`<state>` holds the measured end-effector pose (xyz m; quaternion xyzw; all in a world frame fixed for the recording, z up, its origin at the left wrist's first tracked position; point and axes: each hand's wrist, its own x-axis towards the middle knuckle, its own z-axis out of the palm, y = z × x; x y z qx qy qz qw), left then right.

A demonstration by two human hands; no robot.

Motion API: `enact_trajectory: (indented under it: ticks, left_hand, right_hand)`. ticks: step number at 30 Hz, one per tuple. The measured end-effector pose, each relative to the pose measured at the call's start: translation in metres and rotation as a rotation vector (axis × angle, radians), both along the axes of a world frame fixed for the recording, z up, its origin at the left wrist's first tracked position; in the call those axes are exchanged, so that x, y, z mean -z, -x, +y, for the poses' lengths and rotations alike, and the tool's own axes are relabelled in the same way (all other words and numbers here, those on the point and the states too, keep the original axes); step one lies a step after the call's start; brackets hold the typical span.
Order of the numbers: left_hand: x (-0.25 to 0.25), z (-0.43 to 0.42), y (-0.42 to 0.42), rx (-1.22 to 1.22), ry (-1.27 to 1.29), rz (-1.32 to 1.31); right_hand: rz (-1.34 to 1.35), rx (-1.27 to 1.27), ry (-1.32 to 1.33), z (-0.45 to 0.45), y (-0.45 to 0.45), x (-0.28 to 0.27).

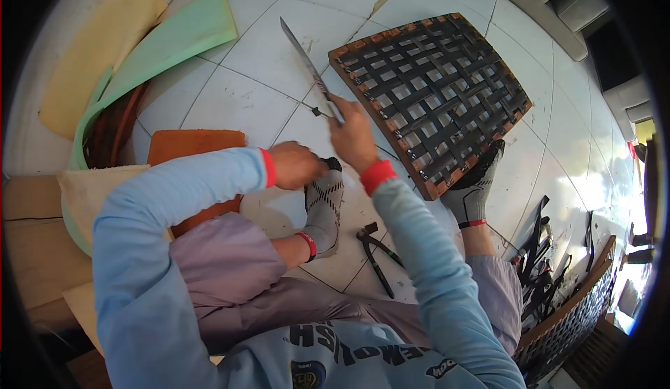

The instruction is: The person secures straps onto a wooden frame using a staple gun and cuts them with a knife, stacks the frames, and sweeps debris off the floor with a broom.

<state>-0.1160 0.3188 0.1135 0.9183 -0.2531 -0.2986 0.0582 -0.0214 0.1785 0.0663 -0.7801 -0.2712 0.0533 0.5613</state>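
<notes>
My right hand (353, 136) is closed around the grip of a long knife (301, 50), its blade pointing up and away over the tiles. A small dark piece (316, 111) shows beside the blade near that hand. My left hand (296, 165), slightly blurred, is curled closed just above the toes of my socked foot (325, 197); whatever its fingers hold is hidden. To the right lies a wooden frame (377, 112) woven with black straps (436, 82), its near corner beside my other foot (469, 197). Between my legs, a pair of pincers (375, 256) rests on the floor.
Green foam (174, 43) and yellow foam (98, 47) lean at the left. An orange pad (188, 144) is near my left forearm. Loose black straps and tools (541, 263) lie at right, beside another curved woven frame (576, 305). A sofa (544, 5) stands behind.
</notes>
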Motion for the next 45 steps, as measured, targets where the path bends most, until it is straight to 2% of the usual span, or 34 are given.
enact_trajectory:
  ticks: [1,2,4,6,8,10,12,13,16,18,20,21,22,24,25,26,29,31,33,36,39,42,45]
  left_hand:
    - [0.001,0.020,0.006,-0.081,-0.018,-0.007]
    - [-0.005,0.029,0.009,-0.094,-0.106,0.039]
    - [-0.018,0.042,0.017,-0.139,-0.282,0.134]
    - [-0.024,0.047,0.021,-0.241,-0.357,0.173]
    - [-0.022,0.056,0.023,-0.372,-0.355,0.136]
    - [0.012,0.070,0.022,-0.496,-0.272,0.029]
    - [0.038,0.075,0.017,-0.515,-0.231,-0.194]
    - [0.051,0.076,0.010,-0.509,-0.206,-0.310]
    - [0.092,0.072,-0.014,-0.612,-0.254,-0.408]
    - [0.109,0.053,-0.057,-0.900,0.026,-0.454]
    - [0.124,0.020,-0.106,-1.099,0.313,-0.619]
    - [0.136,0.003,-0.130,-1.035,0.280,-0.828]
    - [0.096,-0.017,-0.143,-0.831,0.471,-0.943]
    - [0.067,-0.040,-0.156,-0.387,0.504,-0.874]
    - [0.071,-0.044,-0.161,-0.167,0.431,-0.817]
    - [0.087,-0.049,-0.165,-0.051,0.388,-0.744]
    - [0.093,-0.050,-0.170,0.000,0.322,-0.671]
    - [0.088,-0.045,-0.165,0.095,0.223,-0.689]
    - [0.099,-0.046,-0.159,0.073,0.186,-0.749]
    - [0.111,-0.045,-0.154,0.044,0.180,-0.768]
    - [0.100,-0.044,-0.158,0.050,0.158,-0.726]
    - [0.089,-0.043,-0.161,0.037,0.218,-0.799]
    - [0.069,-0.010,-0.161,-0.078,0.352,-0.847]
  right_hand:
    - [-0.027,-0.112,-0.024,0.017,-0.001,0.003]
    - [-0.194,-0.160,0.048,0.033,0.002,0.007]
    - [-0.171,-0.261,0.068,0.042,0.014,0.004]
    - [-0.283,-0.246,0.064,0.032,0.009,0.013]
    - [-0.410,-0.053,0.253,-0.009,0.002,0.028]
    - [-0.415,0.147,0.491,-0.069,-0.006,0.025]
    - [-0.409,0.365,0.679,-0.123,-0.006,0.026]
    - [-0.342,0.410,0.681,-0.147,-0.004,0.020]
    - [-0.340,0.605,0.568,-0.207,-0.009,0.056]
    - [-0.283,0.747,0.494,-0.224,-0.012,0.073]
    - [-0.248,0.735,0.333,-0.205,-0.001,0.061]
    - [-0.233,0.724,0.254,-0.194,0.009,0.055]
    - [-0.091,0.775,0.292,-0.188,0.023,0.073]
    - [0.020,0.836,0.283,-0.178,0.042,0.074]
    - [0.083,0.845,0.262,-0.176,0.050,0.072]
    - [0.155,0.853,0.246,-0.175,0.055,0.069]
    - [0.200,0.825,0.145,-0.172,0.064,0.059]
    - [0.278,0.830,-0.073,-0.169,0.062,0.054]
    - [0.310,0.838,-0.212,-0.169,0.061,0.059]
    - [0.202,0.900,-0.222,-0.151,0.059,0.050]
    - [0.256,1.013,-0.219,-0.143,0.048,0.048]
    - [0.124,1.160,0.197,-0.134,0.024,0.043]
    - [0.130,0.973,-0.066,-0.110,-0.012,0.016]
